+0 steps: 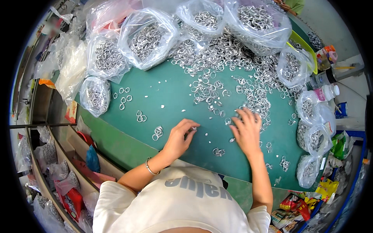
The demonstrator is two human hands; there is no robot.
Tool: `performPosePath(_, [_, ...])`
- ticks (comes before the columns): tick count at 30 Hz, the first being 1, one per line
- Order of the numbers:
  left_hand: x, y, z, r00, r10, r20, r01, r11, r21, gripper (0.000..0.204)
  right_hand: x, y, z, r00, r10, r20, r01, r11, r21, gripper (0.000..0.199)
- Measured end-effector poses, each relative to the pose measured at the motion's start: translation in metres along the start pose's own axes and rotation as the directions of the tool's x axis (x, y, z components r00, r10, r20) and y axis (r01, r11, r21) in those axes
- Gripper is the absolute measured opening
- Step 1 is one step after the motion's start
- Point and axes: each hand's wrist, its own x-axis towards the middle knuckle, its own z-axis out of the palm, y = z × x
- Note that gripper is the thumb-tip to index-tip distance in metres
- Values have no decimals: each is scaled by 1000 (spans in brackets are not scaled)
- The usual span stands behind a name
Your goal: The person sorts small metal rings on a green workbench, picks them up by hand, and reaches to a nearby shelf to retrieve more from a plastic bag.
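Observation:
My left hand [179, 138] is above the green tabletop [155, 99], thumb and fingertips pinched together. A small pale or silvery bit shows at the fingertips, too small to name. My right hand [248, 131] has its fingers spread over the near edge of a spread of silver metal rings [254, 97]. One loose ring [228, 121] lies beside its fingers, and another small ring [232, 139] is by the thumb side. Between my forearms sits a small cluster of rings [218, 152]. Further small groups lie left, a pair of rings [141, 116] and a little stack [157, 133].
Open clear plastic bags full of rings [145, 42] line the far edge, with a large heap of rings [221, 48] before them. A yellow-green basket [307, 46], a white-capped bottle [328, 92] and small bags [309, 171] stand at right. Compartmented shelves [74, 155] hold bags at left.

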Motion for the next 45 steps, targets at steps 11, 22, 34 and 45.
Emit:
performPosePath(11, [11, -5, 10, 988, 142, 56, -148, 981, 124, 16, 56, -24, 8, 973, 161, -163, -139, 981, 136, 14])
performPosePath(22, [10, -20, 7, 968, 237, 81, -250, 938, 241, 17, 12, -58, -10, 885, 360, 297, -462, 587, 665, 4])
performPosePath(34, [7, 3, 6, 958, 223, 182, -279, 875, 396, 36, -40, -38, -38, 909, 389, 148, -416, 828, 376, 3])
performPosePath(45, [-17, 22, 43, 873, 254, 417, -370, 901, 225, 57, -75, -46, -31, 887, 436, 152, -462, 843, 275, 13])
